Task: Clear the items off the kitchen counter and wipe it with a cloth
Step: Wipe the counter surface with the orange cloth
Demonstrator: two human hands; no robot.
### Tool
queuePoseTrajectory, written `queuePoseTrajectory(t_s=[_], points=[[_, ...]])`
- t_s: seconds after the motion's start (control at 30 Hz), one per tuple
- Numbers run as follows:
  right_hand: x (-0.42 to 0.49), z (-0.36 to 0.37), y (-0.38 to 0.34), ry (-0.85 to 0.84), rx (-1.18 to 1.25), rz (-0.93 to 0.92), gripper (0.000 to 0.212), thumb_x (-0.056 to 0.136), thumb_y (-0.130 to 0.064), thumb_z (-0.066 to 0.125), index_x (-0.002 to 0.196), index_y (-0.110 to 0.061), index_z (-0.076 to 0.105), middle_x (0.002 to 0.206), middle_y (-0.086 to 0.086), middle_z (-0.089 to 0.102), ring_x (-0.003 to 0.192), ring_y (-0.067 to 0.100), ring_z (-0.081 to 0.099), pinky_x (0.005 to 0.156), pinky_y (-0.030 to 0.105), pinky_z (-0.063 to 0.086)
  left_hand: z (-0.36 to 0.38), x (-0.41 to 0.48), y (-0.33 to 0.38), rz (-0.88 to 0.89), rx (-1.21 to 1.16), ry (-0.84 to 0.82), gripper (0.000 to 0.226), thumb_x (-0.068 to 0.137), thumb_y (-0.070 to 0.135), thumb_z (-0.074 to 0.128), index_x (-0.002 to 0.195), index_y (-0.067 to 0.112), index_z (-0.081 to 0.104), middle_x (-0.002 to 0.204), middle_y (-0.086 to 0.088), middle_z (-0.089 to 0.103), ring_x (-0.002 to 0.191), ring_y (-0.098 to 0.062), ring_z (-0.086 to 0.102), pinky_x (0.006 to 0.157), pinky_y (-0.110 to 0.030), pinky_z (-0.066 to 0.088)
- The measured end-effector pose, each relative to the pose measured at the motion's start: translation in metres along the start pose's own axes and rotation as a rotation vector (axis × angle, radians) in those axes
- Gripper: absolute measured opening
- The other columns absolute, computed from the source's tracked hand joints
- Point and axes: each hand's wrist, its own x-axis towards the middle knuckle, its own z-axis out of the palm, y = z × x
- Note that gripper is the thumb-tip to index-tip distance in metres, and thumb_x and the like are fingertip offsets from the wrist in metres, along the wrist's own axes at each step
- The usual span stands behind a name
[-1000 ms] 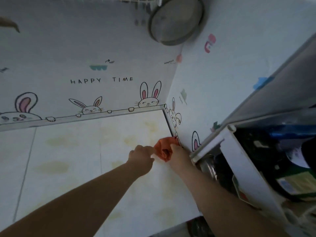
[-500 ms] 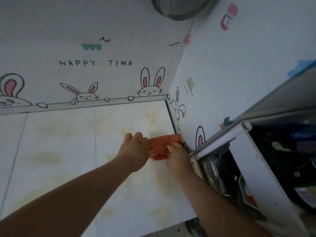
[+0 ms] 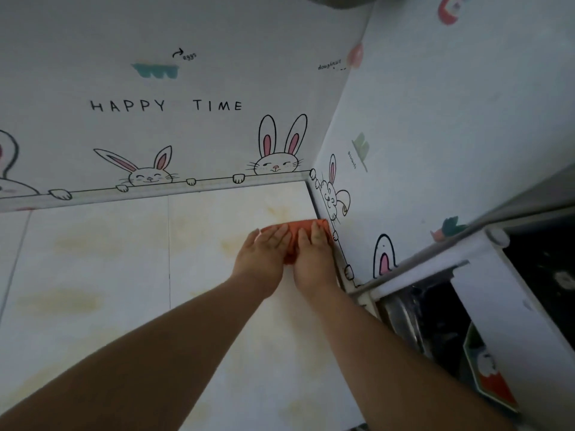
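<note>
An orange cloth (image 3: 294,234) lies on the white, yellow-stained counter (image 3: 124,290), close to the back right corner by the side wall. My left hand (image 3: 263,256) rests flat on the cloth's left part, fingers stretched forward. My right hand (image 3: 314,256) presses flat on its right part, right beside the left hand. Both palms cover most of the cloth; only its far edge and a strip between the hands show.
Bunny-sticker walls (image 3: 280,150) close the counter at the back and on the right. A white cabinet (image 3: 485,293) with dark, cluttered shelves stands at the right, its edge next to my right forearm. The counter stretches away to the left.
The cloth, held up bunched between both hands, has been laid down and flattened on the counter. Both hands now lie flat on it. The view has tilted downward.
</note>
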Motion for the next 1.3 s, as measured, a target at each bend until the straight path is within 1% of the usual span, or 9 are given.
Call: queuePoseTrajectory(t_s=[0.1, 0.3, 0.47, 0.73, 0.93, 1.03, 1.17, 1.23, 1.3], points=[[0.043, -0.003, -0.014, 0.019, -0.019, -0.019, 0.049, 0.101, -0.022, 0.034, 0.148, -0.01, 0.026, 0.16, 0.014, 0.003, 0.147, 0.028, 0.0, 0.121, 0.037, 0.006, -0.007, 0.031, -0.021, -0.032, 0.013, 0.004, 0.061, 0.096, 0.024, 0.029, 0.151, 0.024, 0.005, 0.16, 0.008, 0.003, 0.146, -0.012, 0.005, 0.119, -0.035, 0.003], [0.11, -0.001, -0.034, 0.005, 0.047, -0.044, 0.051, 0.1, -0.025, 0.034, 0.148, -0.011, 0.025, 0.159, 0.012, 0.014, 0.146, 0.027, 0.011, 0.12, 0.042, 0.014, -0.024, 0.084, -0.051, -0.108, 0.063, -0.002, 0.065, 0.095, 0.021, 0.035, 0.151, 0.024, 0.002, 0.16, 0.008, 0.002, 0.146, -0.013, 0.004, 0.119, -0.035, 0.004], [0.12, -0.007, -0.031, -0.088, -0.021, -0.016, 0.047, 0.103, -0.021, 0.03, 0.149, -0.012, 0.025, 0.16, 0.012, 0.003, 0.147, 0.027, -0.003, 0.121, 0.035, 0.002, -0.02, 0.088, -0.053, -0.112, 0.043, 0.03, 0.059, 0.098, 0.025, 0.03, 0.151, 0.026, 0.005, 0.16, 0.009, 0.005, 0.146, -0.013, 0.006, 0.118, -0.033, 0.007], [0.06, 0.0, -0.002, -0.084, 0.08, -0.075, 0.047, 0.102, -0.022, 0.036, 0.148, -0.016, 0.03, 0.16, 0.007, 0.013, 0.147, 0.022, 0.006, 0.118, 0.024, 0.001, -0.011, 0.043, -0.035, -0.054, -0.022, -0.011, 0.06, 0.097, 0.02, 0.032, 0.151, 0.024, 0.005, 0.16, 0.007, 0.002, 0.147, -0.015, 0.006, 0.119, -0.034, 0.008], [-0.034, 0.008, 0.011, -0.046, 0.05, -0.073, 0.046, 0.1, -0.024, 0.041, 0.146, -0.019, 0.036, 0.158, 0.004, 0.021, 0.145, 0.025, 0.017, 0.12, 0.039, 0.017, 0.017, -0.031, -0.004, 0.011, -0.036, 0.005, 0.059, 0.098, 0.027, 0.03, 0.151, 0.024, 0.006, 0.16, 0.006, 0.004, 0.147, -0.016, 0.006, 0.117, -0.034, 0.006], [-0.083, 0.003, 0.012, 0.026, -0.012, -0.083, 0.045, 0.099, -0.021, 0.044, 0.144, -0.019, 0.039, 0.155, 0.006, 0.028, 0.143, 0.024, 0.025, 0.117, 0.031, 0.018, 0.029, -0.068, 0.007, 0.084, -0.004, 0.018, 0.061, 0.091, 0.031, 0.046, 0.148, 0.022, 0.027, 0.156, 0.003, 0.026, 0.142, -0.018, 0.027, 0.115, -0.036, 0.02], [-0.102, 0.01, 0.009, 0.019, -0.066, -0.111, 0.049, 0.091, -0.01, 0.059, 0.138, -0.015, 0.048, 0.151, 0.015, 0.036, 0.138, 0.034, 0.035, 0.112, 0.043, 0.03, 0.036, -0.083, -0.004, 0.144, 0.03, 0.059, 0.056, 0.069, 0.03, 0.064, 0.125, 0.025, 0.061, 0.131, 0.005, 0.061, 0.116, -0.015, 0.06, 0.096, -0.04, 0.046], [-0.084, 0.008, 0.002, -0.023, -0.055, -0.118, 0.048, 0.095, -0.011, 0.052, 0.142, -0.016, 0.042, 0.155, 0.015, 0.028, 0.141, 0.034, 0.027, 0.115, 0.045, 0.027, 0.025, -0.069, -0.016, 0.127, 0.045, 0.089, 0.049, 0.079, 0.028, 0.051, 0.127, 0.028, 0.059, 0.134, 0.007, 0.058, 0.119, -0.013, 0.057, 0.099, -0.038, 0.044], [-0.054, 0.004, -0.01, -0.041, -0.04, -0.145, 0.049, 0.098, -0.015, 0.044, 0.146, -0.017, 0.034, 0.158, 0.013, 0.019, 0.145, 0.031, 0.017, 0.118, 0.043, 0.02, 0.016, -0.046, -0.03, 0.084, 0.035, 0.059, 0.049, 0.093, 0.025, 0.037, 0.141, 0.031, 0.04, 0.151, 0.011, 0.037, 0.136, -0.011, 0.038, 0.111, -0.037, 0.028]])
